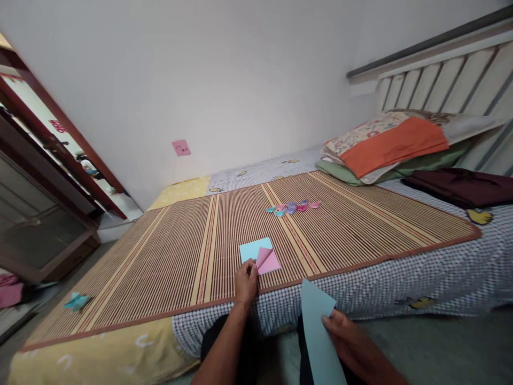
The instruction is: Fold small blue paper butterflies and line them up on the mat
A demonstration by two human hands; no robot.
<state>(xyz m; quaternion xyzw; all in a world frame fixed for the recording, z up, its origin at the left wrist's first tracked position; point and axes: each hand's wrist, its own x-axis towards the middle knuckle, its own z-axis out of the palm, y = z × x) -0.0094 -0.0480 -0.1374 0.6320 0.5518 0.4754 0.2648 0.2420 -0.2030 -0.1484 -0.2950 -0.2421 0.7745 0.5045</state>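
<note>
My left hand (pixel 246 282) rests on the striped bamboo mat (pixel 160 251) near its front edge, fingers pinched on the corner of a pink paper sheet (pixel 267 261). That pink sheet is lifted off a light blue sheet (pixel 251 248) lying under it. My right hand (pixel 344 334) hangs lower, in front of the bed, and grips a light blue paper sheet (pixel 318 337) by its right edge. Several small folded paper pieces (pixel 292 207), pink, blue and purple, lie in a row farther back on the mat.
A blue folded paper piece (pixel 77 302) sits at the mat's left end. Pillows (pixel 388 141) and a dark folded cloth (pixel 460 187) lie at the headboard (pixel 441 69) on the right. A wooden cabinet (pixel 44 214) stands left of the bed. The wall carries a pink socket (pixel 181 147).
</note>
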